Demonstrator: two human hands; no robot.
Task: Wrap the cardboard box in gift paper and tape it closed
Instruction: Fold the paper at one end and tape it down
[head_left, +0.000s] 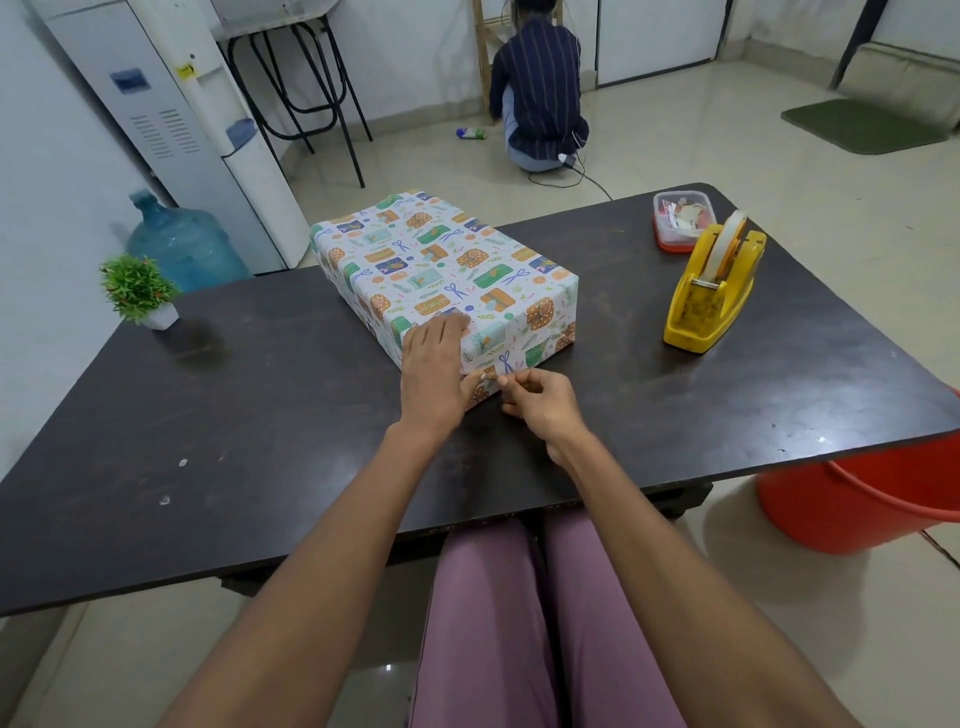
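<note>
One box (441, 270), wrapped in gift paper, mid-table (234, 405). Left hand (434, 364) flat on near end, fingers straight, pressed together, pinning fold. Right hand (540, 405) pinches paper flap at bottom edge. Paper thin, slick, likely tears easily; box looks stiff and light, best held by corners. One tape dispenser (711, 291), one small tub (680, 218).

Wrapped box on table
Cardboard box (441, 270), fully covered in white gift paper (400, 249) printed with presents and bows, lies flat, angled diagonally; the near end flap is folded down.
</note>
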